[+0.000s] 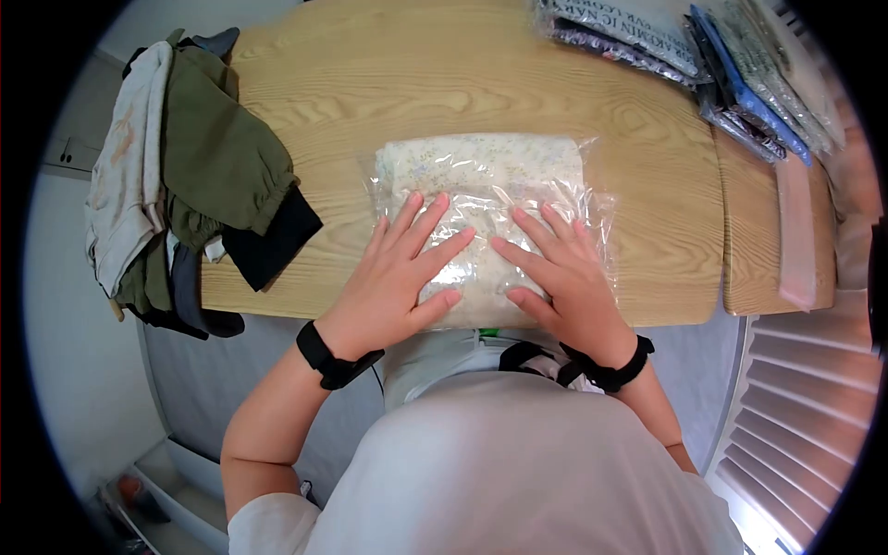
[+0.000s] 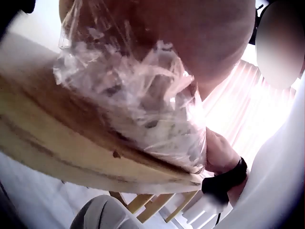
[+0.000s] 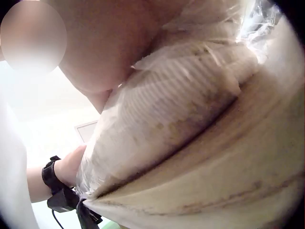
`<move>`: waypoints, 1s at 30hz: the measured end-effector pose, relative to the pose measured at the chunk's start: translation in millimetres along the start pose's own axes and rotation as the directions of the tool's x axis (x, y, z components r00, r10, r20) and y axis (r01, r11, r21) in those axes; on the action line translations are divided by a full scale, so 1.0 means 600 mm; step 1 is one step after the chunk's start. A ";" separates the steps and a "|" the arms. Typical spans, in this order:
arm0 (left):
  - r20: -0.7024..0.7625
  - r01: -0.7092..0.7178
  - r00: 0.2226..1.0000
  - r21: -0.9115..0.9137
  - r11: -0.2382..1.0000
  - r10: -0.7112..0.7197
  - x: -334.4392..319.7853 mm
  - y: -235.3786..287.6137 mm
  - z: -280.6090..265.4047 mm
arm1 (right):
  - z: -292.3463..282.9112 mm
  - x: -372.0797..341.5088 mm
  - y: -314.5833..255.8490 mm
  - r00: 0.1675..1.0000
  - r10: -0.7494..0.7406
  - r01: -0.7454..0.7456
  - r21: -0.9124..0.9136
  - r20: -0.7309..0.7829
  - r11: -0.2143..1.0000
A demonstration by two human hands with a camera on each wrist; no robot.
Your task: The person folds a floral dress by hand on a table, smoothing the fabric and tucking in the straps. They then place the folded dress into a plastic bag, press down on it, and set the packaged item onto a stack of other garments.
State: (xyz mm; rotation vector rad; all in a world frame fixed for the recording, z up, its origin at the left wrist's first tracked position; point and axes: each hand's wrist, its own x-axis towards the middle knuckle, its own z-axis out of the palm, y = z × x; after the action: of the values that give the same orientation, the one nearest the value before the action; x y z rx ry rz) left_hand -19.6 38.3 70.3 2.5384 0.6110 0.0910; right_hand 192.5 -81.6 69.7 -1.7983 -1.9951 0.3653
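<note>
A folded pale floral cloth in a clear plastic bag (image 1: pixel 490 162) lies flat at the table's near edge. My left hand (image 1: pixel 398 268) rests on its left part with fingers spread, and my right hand (image 1: pixel 569 277) lies on its right part, fingers also spread. Both thumbs touch the bag near its front. In the left wrist view the crinkled clear plastic (image 2: pixel 143 100) shows under the left hand (image 2: pixel 190 33). The right wrist view shows the bagged cloth (image 3: pixel 167 105) beneath the right hand (image 3: pixel 100 43).
Loose clothes, among them an olive green garment (image 1: pixel 217 139) and a light grey one (image 1: pixel 139 157), hang over the left end of the table (image 1: pixel 388 74). Several bagged garments (image 1: pixel 629 37) lie at the back right. A pink strip (image 1: pixel 795 231) lies near the right edge.
</note>
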 end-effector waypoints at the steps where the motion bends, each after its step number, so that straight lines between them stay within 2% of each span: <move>1: 0.012 0.006 1.000 -0.009 1.000 -0.006 0.002 -0.002 -0.001 | -0.001 0.003 0.000 1.000 0.019 -0.019 0.014 0.020 1.000; 10: 0.072 0.017 0.997 -0.041 0.999 -0.014 0.010 -0.015 0.001 | -0.002 0.010 0.016 0.995 0.053 -0.064 0.123 0.090 0.990; 19: 0.009 -0.022 1.000 -0.059 0.998 0.023 0.005 -0.020 0.010 | 0.001 0.004 0.018 0.998 0.032 -0.041 0.153 0.060 0.987; 22: -0.049 -0.103 0.994 -0.077 0.992 0.099 0.001 -0.032 0.005 | -0.004 -0.002 0.013 0.999 0.013 -0.019 0.140 0.038 0.990; 24: -0.037 -0.151 0.989 -0.224 0.963 0.146 -0.006 -0.047 -0.008 | -0.008 -0.006 0.013 0.996 0.069 -0.076 0.185 0.048 0.980; 25: -0.049 -0.162 0.987 -0.206 0.965 0.155 -0.016 -0.049 -0.019 | -0.011 -0.012 0.016 0.998 0.058 -0.062 0.177 0.028 0.982; 27: 0.022 -0.038 0.999 -0.118 0.992 0.041 -0.043 -0.044 -0.032 | -0.017 -0.038 0.034 0.972 0.225 -0.223 0.046 -0.060 0.974; 28: 0.017 -0.044 0.999 -0.109 0.993 0.046 -0.057 -0.039 -0.034 | -0.020 -0.059 0.057 0.972 0.222 -0.219 0.044 -0.071 0.975; 30: -0.075 -0.098 0.992 0.081 0.992 0.104 -0.086 -0.025 -0.033 | -0.023 -0.099 0.097 0.894 0.364 -0.381 -0.015 -0.260 0.925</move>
State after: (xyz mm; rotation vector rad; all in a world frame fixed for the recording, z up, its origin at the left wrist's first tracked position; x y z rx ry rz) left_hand -75.3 36.5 82.7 2.6512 0.5256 0.2088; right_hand 254.1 -134.2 46.5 -2.1527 -1.5019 0.1717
